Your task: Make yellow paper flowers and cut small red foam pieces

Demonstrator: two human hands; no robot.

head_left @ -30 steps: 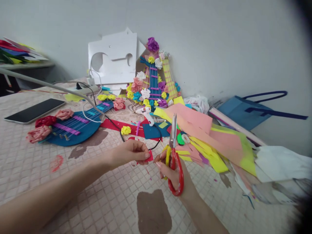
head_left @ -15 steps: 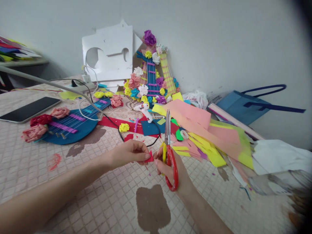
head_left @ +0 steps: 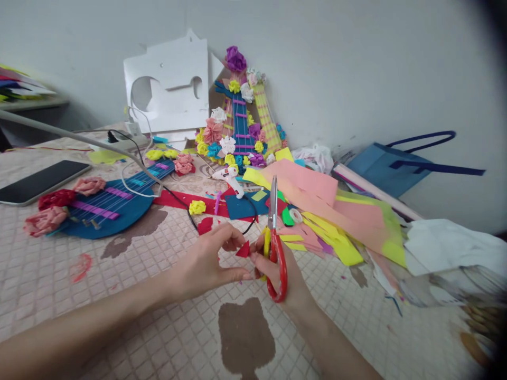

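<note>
My right hand [head_left: 279, 264] is closed round a pair of scissors [head_left: 281, 274] with red and yellow handles, the blades pointing up and away from me. Its thumb and fingertips also pinch a small red folded piece [head_left: 243, 249], paper or felt, I cannot tell which. My left hand [head_left: 206, 259] is at the left of this piece, thumb and fingers spread apart. Its fingertips are close to the piece; whether they touch it I cannot tell. Beyond the hands lie a red scrap [head_left: 206, 226], a yellow paper flower [head_left: 197, 207] and a red strip [head_left: 170, 199].
A white glue gun [head_left: 233, 182] lies behind the hands. At left are a blue guitar-shaped craft [head_left: 132, 211] with flowers and a tablet [head_left: 43, 181]. Coloured paper sheets [head_left: 304, 182] and a blue bag [head_left: 388, 171] are at right. Decorated guitar shapes [head_left: 241, 124] lean on the wall.
My left thumb and fingers have spread apart and come off their pinch on the red piece. The piece has turned and stays at the right fingertips. The view has shifted slightly.
</note>
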